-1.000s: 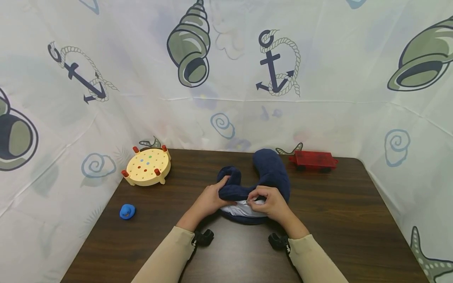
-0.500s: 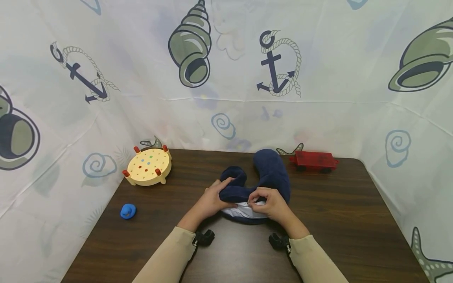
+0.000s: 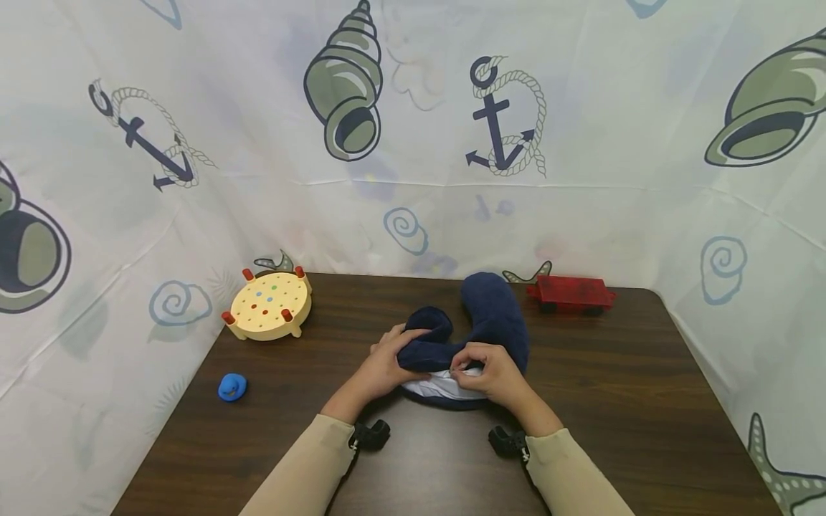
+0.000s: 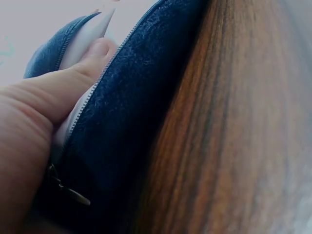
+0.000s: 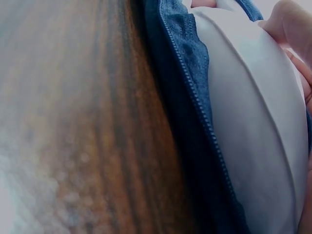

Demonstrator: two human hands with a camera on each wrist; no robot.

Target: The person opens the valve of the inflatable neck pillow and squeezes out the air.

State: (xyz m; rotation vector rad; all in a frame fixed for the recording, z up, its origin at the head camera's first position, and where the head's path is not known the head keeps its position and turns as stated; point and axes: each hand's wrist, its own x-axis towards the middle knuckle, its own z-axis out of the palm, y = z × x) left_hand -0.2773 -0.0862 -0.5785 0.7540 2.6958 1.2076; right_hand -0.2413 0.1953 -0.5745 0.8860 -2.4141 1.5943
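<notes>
A navy plush neck pillow (image 3: 493, 304) lies on the table, its open ends pointing away from me. Along its near side the cover is unzipped, and a white inner cushion (image 3: 434, 388) shows through the gap. My left hand (image 3: 381, 367) grips the pillow's left part; its thumb (image 4: 97, 51) reaches inside the opening against the white fabric. With thumb and index finger, my right hand (image 3: 495, 371) pinches at the cover's upper edge, right of the middle. A zipper pull (image 4: 75, 196) dangles below the left thumb. Zipper teeth (image 5: 195, 97) run along the lower edge.
A round cream toy stool (image 3: 269, 304) with red-tipped legs stands at the back left. In front of it sits a small blue rubber duck (image 3: 232, 387). A red toy wagon (image 3: 573, 294) is at the back right, near the patterned cloth (image 3: 581, 229).
The pillow's left end has shifted slightly to the right, and my left fingers lie lower along its outer side. My right hand keeps its pinch in almost the same spot.
</notes>
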